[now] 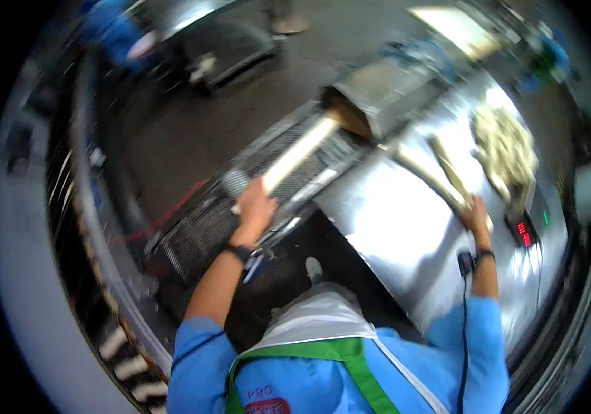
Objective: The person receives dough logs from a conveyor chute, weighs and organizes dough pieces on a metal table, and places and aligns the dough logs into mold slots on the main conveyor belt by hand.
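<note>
A long pale strip of dough runs from the mouth of a metal machine down along a mesh conveyor. My left hand is closed around its near end. On the steel table to the right, my right hand is closed on the near end of a dough roll. A second, shorter dough roll lies close beside it, its near end also by that hand. Motion blur softens the fingers of both hands.
The metal machine stands ahead, over the mesh conveyor. A dough heap lies on the steel table, near a scale display with red digits. Another person in blue is at far left. Rolls sit at lower left.
</note>
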Motion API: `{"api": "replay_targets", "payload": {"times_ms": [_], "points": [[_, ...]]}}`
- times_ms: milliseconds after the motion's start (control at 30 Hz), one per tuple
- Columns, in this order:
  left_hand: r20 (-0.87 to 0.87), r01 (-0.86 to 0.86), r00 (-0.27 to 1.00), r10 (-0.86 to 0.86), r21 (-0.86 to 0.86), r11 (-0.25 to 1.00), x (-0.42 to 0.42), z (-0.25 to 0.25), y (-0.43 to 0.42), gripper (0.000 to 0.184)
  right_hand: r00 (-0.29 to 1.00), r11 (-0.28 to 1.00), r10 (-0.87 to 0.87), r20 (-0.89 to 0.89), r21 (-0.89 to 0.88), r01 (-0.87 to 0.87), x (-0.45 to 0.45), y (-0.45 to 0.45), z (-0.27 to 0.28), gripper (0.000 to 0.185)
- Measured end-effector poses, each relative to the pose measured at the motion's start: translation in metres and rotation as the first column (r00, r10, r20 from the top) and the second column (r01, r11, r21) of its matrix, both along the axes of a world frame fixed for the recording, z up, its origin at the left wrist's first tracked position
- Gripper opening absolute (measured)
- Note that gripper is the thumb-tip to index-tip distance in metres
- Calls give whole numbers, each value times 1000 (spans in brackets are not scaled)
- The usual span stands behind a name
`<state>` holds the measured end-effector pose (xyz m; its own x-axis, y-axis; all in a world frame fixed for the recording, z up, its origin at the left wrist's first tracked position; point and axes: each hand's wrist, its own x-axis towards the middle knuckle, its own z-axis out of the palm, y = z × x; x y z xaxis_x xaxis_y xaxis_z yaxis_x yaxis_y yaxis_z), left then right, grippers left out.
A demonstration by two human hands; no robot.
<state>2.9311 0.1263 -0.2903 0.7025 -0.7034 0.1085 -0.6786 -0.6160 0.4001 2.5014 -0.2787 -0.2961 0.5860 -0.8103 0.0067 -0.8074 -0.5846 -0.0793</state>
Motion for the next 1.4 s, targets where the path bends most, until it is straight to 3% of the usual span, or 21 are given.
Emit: {"api": "replay_targets", "payload": {"times_ms": [67,133,200,267,300,367,433,467,500,533,567,600,733,800,867,1067,1133,1200,1233,1300,1400], "points": [[-40,-44,998,43,-42,998,10,1,-12,32,998,976,-51,-48,207,60,20,7,17,49],[29,-130,991,129,23,991,12,0,-13,24,993,994,93,-71,-56,-97,2,2,-7,48],[68,-88,994,81,102,991,13,9,1,34,986,988,148,-79,-29,-151,12,9,4,49],[8,-59,998,58,81,995,24,4,15,33,977,990,74,-202,-99,-96,30,36,27,44],[-182,-72,979,93,117,990,30,16,18,36,980,972,76,-186,-206,-114,26,36,11,43],[-523,-131,827,204,173,976,32,45,26,43,981,960,6,-193,-274,-60,20,35,-8,42],[-907,-303,421,23,-117,946,36,52,47,39,977,966,-48,-207,-259,-7,29,59,-1,42],[-969,-441,194,-153,-226,869,33,70,57,38,982,959,-31,-184,-281,-23,36,69,6,43],[-954,-560,108,-281,-292,775,30,80,64,38,989,970,5,-145,-242,-40,32,59,-4,43],[-951,-585,127,-282,-301,753,32,94,79,38,994,978,39,-106,-202,-60,20,42,-19,44],[-926,-664,78,-368,-324,674,35,111,97,39,886,742,218,-410,-520,-423,2,17,-46,49],[-888,-736,40,-457,-336,588,37,127,115,40,928,826,226,-296,-446,-344,5,12,-45,49],[-808,-868,449,-381,-496,30,29,205,199,41,995,994,98,-17,-47,-98,76,72,3,50],[-683,-689,718,-136,-668,-282,38,216,249,35,991,988,101,82,111,-110,113,94,18,50],[-583,-534,804,112,-792,-295,33,240,298,36,980,950,84,179,281,-133,151,115,34,51],[-507,-213,725,465,-808,-549,77,223,426,37,918,694,46,394,648,-313,244,187,93,52],[-552,-149,589,590,-792,-592,94,194,462,37,892,604,53,450,697,-388,266,211,116,53],[-724,-260,410,555,-676,-690,117,136,510,45,855,516,82,513,711,-477,288,236,141,53],[-852,-564,232,469,-511,-648,126,84,559,50,837,474,89,540,716,-513,298,253,155,53],[-902,-527,57,428,-391,-755,109,102,555,54,788,384,119,604,704,-598,319,285,182,54],[-739,-604,124,663,-586,-540,103,94,598,40,690,212,187,700,657,-724,353,351,221,54]]}}
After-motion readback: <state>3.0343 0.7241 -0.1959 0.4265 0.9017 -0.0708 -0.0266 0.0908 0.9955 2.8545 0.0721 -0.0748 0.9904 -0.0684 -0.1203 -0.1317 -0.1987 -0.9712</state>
